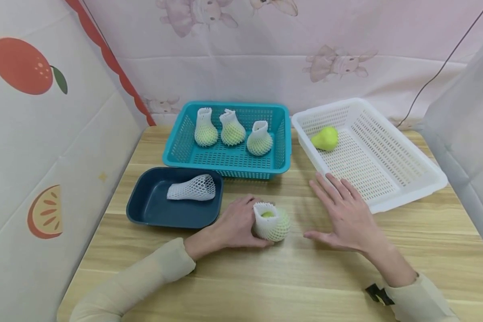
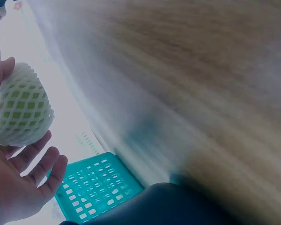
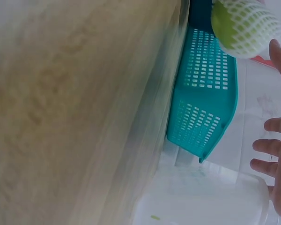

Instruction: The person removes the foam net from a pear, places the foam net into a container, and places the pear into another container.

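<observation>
My left hand (image 1: pixel 235 223) holds a green pear in a white foam net sleeve (image 1: pixel 277 227) above the wooden table, its fingers and thumb curled round it. The sleeve's open collar faces up, with a bit of green showing inside. In the left wrist view the thumb and fingers lie round the netted pear (image 2: pixel 23 108). My right hand (image 1: pixel 348 219) is apart from it on the right, fingers spread and straight, holding nothing, near the front corner of the white basket (image 1: pixel 410 197). One bare green pear (image 1: pixel 326 138) lies in that basket.
Behind the hands stands a teal basket (image 1: pixel 225 170) with three netted pears (image 1: pixel 233 133) in it. A dark blue tray (image 1: pixel 153 214) at the left holds a loose foam net (image 1: pixel 193 188). Patterned cloth walls (image 1: pixel 257 80) border the table (image 1: pixel 265 286).
</observation>
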A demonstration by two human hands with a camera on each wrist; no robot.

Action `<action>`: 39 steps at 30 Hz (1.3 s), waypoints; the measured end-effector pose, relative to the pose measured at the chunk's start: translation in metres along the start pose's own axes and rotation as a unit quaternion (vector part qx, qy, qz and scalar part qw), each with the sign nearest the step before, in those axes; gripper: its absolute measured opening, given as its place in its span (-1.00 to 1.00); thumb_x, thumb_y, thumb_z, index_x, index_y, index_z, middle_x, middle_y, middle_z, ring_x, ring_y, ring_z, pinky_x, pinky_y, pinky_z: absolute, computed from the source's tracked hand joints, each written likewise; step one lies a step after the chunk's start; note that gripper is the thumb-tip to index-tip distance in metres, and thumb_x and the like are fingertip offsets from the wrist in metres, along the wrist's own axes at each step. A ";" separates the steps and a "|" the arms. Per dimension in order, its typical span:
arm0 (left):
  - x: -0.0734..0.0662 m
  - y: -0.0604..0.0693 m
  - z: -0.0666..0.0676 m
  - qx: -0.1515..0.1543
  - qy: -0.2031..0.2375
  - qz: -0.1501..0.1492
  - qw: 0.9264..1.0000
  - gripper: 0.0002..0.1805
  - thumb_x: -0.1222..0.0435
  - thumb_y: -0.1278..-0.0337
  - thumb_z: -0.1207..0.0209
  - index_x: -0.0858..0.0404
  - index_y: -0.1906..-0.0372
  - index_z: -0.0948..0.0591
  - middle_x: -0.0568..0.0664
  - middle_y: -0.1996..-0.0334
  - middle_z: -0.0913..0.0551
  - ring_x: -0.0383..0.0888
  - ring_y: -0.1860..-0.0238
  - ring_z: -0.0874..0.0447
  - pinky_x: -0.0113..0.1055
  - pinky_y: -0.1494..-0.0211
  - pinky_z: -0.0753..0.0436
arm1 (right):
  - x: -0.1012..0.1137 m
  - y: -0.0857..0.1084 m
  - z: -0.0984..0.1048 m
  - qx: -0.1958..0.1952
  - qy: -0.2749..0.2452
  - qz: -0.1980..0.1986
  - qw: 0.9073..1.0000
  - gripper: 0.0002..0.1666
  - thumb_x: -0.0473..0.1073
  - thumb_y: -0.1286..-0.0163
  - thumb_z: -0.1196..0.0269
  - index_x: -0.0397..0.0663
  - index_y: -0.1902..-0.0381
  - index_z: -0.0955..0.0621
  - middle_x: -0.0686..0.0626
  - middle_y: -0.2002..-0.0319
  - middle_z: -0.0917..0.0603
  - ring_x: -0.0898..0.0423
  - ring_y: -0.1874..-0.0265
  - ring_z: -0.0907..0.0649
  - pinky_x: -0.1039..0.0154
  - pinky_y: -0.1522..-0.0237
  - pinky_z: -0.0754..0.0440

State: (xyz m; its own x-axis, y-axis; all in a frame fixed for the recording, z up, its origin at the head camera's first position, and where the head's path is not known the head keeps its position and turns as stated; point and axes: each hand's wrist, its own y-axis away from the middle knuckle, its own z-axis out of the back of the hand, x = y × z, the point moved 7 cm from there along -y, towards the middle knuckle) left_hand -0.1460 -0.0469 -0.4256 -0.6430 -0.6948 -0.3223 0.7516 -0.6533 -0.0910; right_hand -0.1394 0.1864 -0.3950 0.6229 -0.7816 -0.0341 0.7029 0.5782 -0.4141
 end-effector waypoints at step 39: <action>-0.021 -0.006 0.031 -0.110 0.022 -0.074 0.991 0.03 -0.18 0.17 -0.62 0.17 -0.44 -0.52 -0.06 -0.24 -0.71 -0.13 -0.08 -0.61 -0.26 -0.16 -0.67 | 0.038 -0.016 0.004 -0.094 -0.145 0.065 0.983 0.21 0.73 -0.34 0.02 -0.20 -0.42 -0.55 -0.19 -0.33 -0.67 -0.19 -0.33 -0.62 -0.08 -0.39 -0.50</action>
State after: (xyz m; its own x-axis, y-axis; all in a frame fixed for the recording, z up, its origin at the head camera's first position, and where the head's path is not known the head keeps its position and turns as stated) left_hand -0.1418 -0.0373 -0.3887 -0.7450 -0.5791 -0.3312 0.6667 -0.6624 -0.3415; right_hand -0.1256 0.1487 -0.3860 0.7942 -0.5885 0.1513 0.5519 0.5946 -0.5846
